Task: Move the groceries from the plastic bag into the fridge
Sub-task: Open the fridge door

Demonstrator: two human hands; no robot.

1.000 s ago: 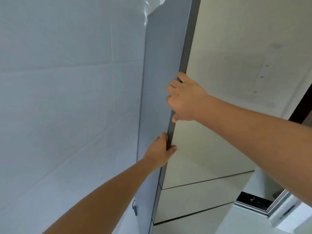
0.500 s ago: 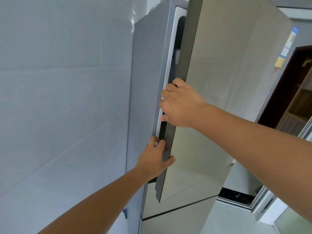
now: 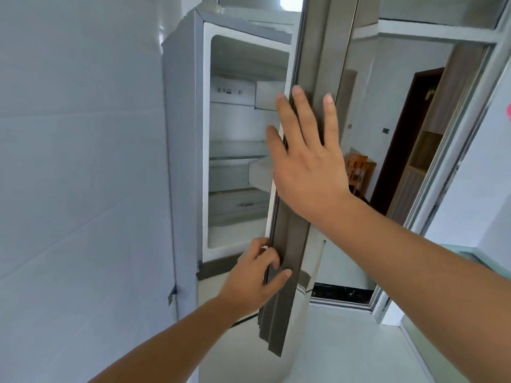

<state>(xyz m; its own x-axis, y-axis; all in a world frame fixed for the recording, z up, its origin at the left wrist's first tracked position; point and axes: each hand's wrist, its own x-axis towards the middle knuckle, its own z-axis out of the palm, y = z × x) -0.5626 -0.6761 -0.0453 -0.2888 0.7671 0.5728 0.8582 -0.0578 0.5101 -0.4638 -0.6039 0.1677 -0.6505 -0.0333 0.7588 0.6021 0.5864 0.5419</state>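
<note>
Grey metal forms the side of the fridge (image 3: 182, 134), which is set against a pale tiled wall (image 3: 83, 161). Its door (image 3: 312, 51) is seen standing open, edge-on to the camera, and white shelves (image 3: 237, 157) are exposed inside. The door's lower edge is gripped by the left hand (image 3: 254, 280), fingers curled round the inner side and thumb laid across the outer strip. The right hand (image 3: 307, 161) is laid flat higher up on the same edge, fingers straight and spread.
</note>
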